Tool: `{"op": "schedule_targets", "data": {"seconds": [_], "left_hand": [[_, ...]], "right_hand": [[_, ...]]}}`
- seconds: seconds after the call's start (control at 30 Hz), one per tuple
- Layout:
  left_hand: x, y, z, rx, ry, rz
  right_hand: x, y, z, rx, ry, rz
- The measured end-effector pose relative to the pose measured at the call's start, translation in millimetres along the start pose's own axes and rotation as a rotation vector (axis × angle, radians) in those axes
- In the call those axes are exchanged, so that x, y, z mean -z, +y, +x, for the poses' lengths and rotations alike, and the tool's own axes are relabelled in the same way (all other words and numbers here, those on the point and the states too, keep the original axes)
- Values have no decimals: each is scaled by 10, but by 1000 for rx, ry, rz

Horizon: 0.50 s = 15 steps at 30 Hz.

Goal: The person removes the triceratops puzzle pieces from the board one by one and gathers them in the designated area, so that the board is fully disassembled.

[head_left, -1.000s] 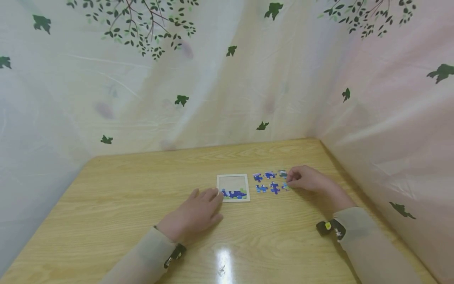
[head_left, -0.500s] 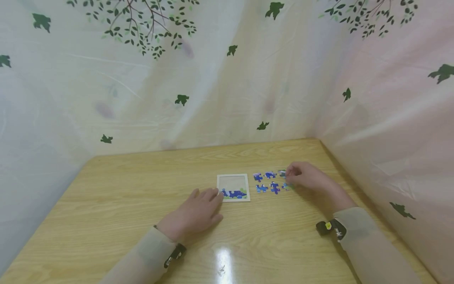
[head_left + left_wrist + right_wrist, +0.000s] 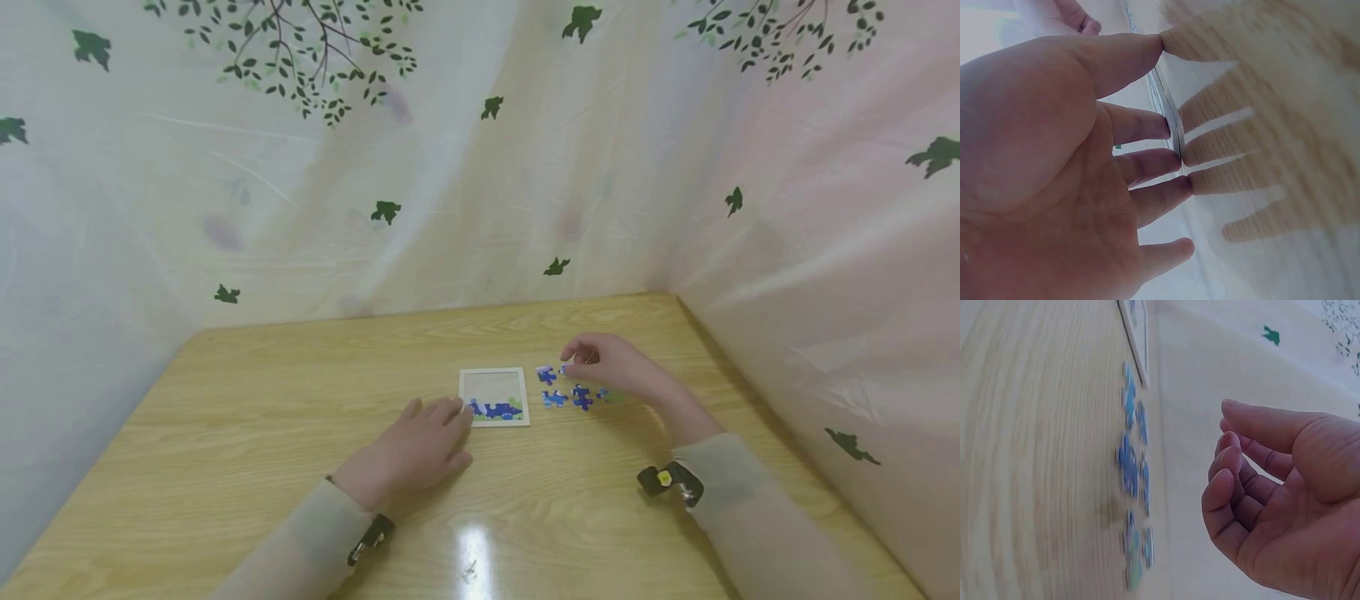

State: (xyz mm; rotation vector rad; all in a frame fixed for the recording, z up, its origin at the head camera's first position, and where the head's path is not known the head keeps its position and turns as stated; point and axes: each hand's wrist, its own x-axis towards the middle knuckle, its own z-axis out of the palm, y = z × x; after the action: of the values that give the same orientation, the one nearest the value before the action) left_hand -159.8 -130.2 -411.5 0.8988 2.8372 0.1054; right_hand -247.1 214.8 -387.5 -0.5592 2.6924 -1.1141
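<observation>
A white-rimmed square puzzle tray (image 3: 526,404) lies on the table, with purple, blue and green pieces fitted along its near side. My left hand (image 3: 412,448) rests at the tray's left edge, fingers spread. In the left wrist view its fingertips (image 3: 1175,185) meet the thin tray edge. Right of the tray lie loose jigsaw pieces in two rows, among them a blue piece (image 3: 554,399) and a purple piece (image 3: 582,397). Over the far row hovers my right hand (image 3: 622,367), partly covering it. The right wrist view shows this hand (image 3: 1279,494) loosely curled, nothing visible in it, apart from the pieces.
The wooden table (image 3: 300,383) runs back to a pale curtain (image 3: 300,208) with green leaf prints, which also closes in the right side. A black wrist camera (image 3: 370,540) sits on the left sleeve, and another wrist camera (image 3: 670,483) on the right.
My right hand has moved left and slightly away from me, from the right end of the loose pieces to above the far row's middle. My left hand and the tray stay in place.
</observation>
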Motion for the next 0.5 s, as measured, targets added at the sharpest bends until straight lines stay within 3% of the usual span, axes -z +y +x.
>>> {"op": "schedule_targets", "data": {"seconds": [0.5], "left_hand": [[6, -6, -9, -10, 14, 5]], "right_hand": [[-412, -412, 251, 106, -70, 39]]}}
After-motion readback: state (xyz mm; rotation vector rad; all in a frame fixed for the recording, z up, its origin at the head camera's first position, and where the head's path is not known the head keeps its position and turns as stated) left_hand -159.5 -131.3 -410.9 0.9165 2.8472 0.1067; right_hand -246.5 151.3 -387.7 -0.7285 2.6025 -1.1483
